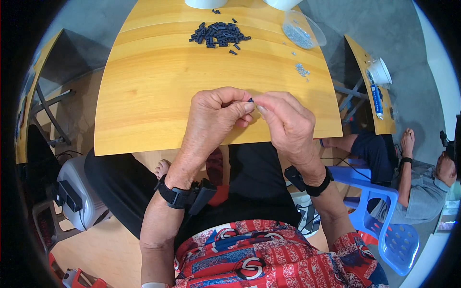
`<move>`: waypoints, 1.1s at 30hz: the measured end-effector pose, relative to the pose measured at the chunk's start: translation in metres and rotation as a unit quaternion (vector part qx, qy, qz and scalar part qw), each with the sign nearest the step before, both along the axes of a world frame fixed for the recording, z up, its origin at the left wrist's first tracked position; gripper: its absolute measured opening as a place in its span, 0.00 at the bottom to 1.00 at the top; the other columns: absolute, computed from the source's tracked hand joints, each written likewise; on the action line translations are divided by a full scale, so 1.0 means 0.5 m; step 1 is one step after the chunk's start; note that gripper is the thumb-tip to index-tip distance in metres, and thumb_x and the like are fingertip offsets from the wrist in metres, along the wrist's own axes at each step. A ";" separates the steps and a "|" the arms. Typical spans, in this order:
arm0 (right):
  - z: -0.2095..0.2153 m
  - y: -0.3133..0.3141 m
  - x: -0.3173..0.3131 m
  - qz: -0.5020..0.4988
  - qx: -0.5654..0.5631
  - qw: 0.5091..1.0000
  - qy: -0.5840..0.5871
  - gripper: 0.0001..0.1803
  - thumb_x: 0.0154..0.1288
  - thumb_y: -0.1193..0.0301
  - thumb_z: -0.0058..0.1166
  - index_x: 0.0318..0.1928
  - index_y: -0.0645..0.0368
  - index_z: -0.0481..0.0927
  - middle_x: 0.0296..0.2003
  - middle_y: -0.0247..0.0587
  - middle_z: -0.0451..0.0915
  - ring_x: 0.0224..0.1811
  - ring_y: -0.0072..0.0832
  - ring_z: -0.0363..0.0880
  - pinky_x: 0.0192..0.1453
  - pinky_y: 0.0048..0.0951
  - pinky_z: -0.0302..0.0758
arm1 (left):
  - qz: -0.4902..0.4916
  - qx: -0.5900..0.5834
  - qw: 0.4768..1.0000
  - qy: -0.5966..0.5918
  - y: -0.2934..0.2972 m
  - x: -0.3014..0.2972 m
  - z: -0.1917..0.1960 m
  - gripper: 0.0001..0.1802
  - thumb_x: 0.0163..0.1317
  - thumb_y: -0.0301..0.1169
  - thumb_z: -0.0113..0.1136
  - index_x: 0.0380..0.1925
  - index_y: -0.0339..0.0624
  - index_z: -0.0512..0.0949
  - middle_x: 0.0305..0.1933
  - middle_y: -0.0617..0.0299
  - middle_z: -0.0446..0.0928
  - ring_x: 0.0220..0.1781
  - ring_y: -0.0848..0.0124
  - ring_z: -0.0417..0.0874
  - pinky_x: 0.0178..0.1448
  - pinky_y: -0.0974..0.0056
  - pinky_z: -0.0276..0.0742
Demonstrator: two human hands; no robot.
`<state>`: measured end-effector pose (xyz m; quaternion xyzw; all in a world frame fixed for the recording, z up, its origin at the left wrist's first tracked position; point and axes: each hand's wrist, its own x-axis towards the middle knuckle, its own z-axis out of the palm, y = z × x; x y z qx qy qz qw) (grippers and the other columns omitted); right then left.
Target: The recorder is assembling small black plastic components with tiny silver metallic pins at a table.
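Above the table's near edge, my left hand pinches a small black plastic part between thumb and forefinger. My right hand meets it there, thumb and forefinger closed at the same part; whether a tiny piece sits in that pinch is hidden. Farther up the table lies a pile of small black plastic parts, with a few strays around it. To its right, a clear plastic tub holds many tiny silvery pieces. A little heap of the same silvery pieces lies on the wood nearer me.
Two white containers stand at the far edge of the wooden table. At right, another table carries a white bucket and a blue box. A person sits there beside a blue plastic chair.
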<state>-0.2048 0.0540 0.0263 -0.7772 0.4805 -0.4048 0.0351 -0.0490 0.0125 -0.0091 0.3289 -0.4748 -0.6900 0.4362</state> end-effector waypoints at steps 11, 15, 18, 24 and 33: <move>-0.011 -0.003 0.006 0.016 -0.009 0.999 0.037 0.08 0.52 0.85 0.53 0.34 0.64 0.77 0.29 0.45 0.77 0.29 0.39 0.80 0.31 0.32 0.76 | 0.023 -0.006 0.999 -0.024 0.010 -0.004 -0.006 0.03 0.59 0.20 0.59 0.30 0.30 0.81 0.24 0.63 0.79 0.24 0.80 0.77 0.29 0.76 0.75; -0.007 -0.002 0.004 0.023 0.002 1.000 0.006 0.08 0.53 0.85 0.52 0.34 0.64 0.78 0.29 0.46 0.77 0.29 0.41 0.79 0.31 0.32 0.75 | 0.034 0.000 0.999 -0.014 0.010 -0.003 -0.003 0.03 0.59 0.19 0.58 0.31 0.31 0.81 0.24 0.63 0.79 0.26 0.80 0.77 0.31 0.76 0.75; 0.002 -0.006 -0.001 0.035 0.045 0.998 -0.041 0.07 0.56 0.83 0.53 0.36 0.64 0.79 0.29 0.43 0.79 0.26 0.33 0.79 0.29 0.26 0.75 | 0.035 -0.012 0.999 0.011 0.010 0.000 0.001 0.04 0.59 0.19 0.58 0.32 0.31 0.81 0.25 0.63 0.79 0.26 0.80 0.78 0.33 0.76 0.75; 0.017 -0.014 -0.007 0.004 0.292 0.913 -0.286 0.06 0.63 0.77 0.52 0.38 0.66 0.80 0.28 0.33 0.81 0.24 0.13 0.74 0.28 0.15 0.72 | 0.028 -0.031 0.999 0.013 0.010 -0.002 -0.004 0.04 0.58 0.18 0.58 0.33 0.30 0.81 0.26 0.62 0.80 0.27 0.79 0.79 0.33 0.75 0.76; 0.019 -0.020 -0.007 0.007 0.320 0.910 -0.262 0.06 0.62 0.77 0.52 0.37 0.66 0.80 0.27 0.33 0.81 0.22 0.13 0.74 0.25 0.14 0.72 | 0.025 -0.030 0.999 0.007 0.012 -0.003 -0.006 0.05 0.58 0.19 0.60 0.34 0.30 0.81 0.27 0.60 0.81 0.27 0.79 0.79 0.33 0.75 0.76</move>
